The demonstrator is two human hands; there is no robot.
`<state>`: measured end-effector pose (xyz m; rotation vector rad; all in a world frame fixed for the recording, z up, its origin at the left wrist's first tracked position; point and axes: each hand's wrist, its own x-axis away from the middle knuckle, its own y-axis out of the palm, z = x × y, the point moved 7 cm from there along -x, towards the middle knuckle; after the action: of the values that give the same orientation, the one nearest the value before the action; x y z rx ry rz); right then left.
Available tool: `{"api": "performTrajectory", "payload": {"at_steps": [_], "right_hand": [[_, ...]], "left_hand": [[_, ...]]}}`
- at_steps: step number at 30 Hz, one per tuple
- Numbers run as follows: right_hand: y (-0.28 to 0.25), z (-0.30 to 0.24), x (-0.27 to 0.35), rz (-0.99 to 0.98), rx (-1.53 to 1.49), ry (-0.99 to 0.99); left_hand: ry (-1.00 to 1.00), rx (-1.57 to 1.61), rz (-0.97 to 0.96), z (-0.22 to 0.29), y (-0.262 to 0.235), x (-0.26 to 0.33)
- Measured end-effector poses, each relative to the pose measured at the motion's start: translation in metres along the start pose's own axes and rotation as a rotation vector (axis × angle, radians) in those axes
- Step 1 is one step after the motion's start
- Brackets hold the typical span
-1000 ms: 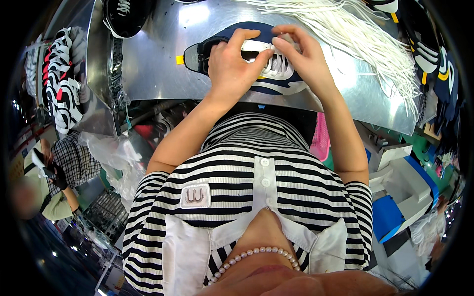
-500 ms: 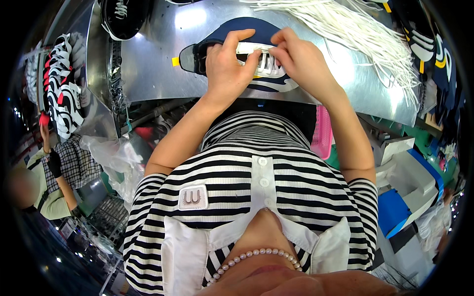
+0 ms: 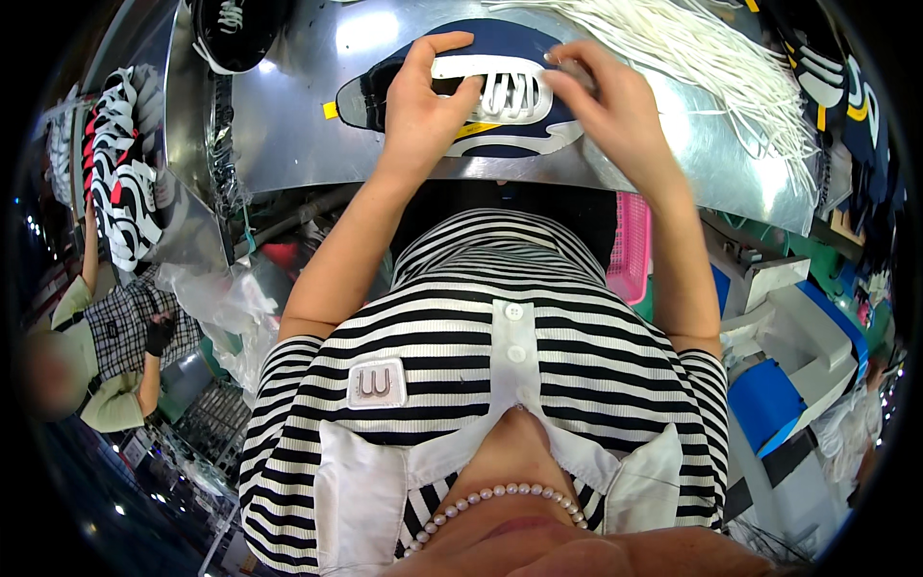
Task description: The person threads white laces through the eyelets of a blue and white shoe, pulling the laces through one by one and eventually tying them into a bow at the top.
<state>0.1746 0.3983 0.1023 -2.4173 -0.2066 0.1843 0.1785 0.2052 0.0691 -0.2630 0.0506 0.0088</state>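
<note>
Head view: navy sneaker upper is lying on the metal tabletop, near the wearer's edge, yellow heel tab pointing left, toe end right. White lace is crossing its throat in several rows. Left hand is grasping the upper toward the heel, thumb and index straddling the white eyestay, other fingers mostly hidden. Right hand is curling near the toe end, beside the lace rows, blurring; cannot tell whether its fingertips are pinching anything. Judgement: left grip should be bracing the eyestay flat, right fingers drawing rows evenly, without twists. Farther out, loose white laces are fanning rightward; a black shoe is sitting far left.
</note>
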Motion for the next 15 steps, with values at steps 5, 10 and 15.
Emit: {"api": "performTrajectory", "payload": {"at_steps": [5, 10, 15], "right_hand": [[0.033, 0.018, -0.001, 0.241, -0.032, -0.025], [0.038, 0.034, -0.006, 0.257, -0.159, 0.118], [0.013, 0.009, -0.003, 0.175, -0.499, -0.028]], "left_hand": [[0.008, -0.075, -0.012, -0.002, 0.008, -0.009], [-0.229, 0.258, -0.399, 0.007, 0.0, -0.002], [-0.326, 0.209, -0.288, 0.0, 0.0, -0.01]]}}
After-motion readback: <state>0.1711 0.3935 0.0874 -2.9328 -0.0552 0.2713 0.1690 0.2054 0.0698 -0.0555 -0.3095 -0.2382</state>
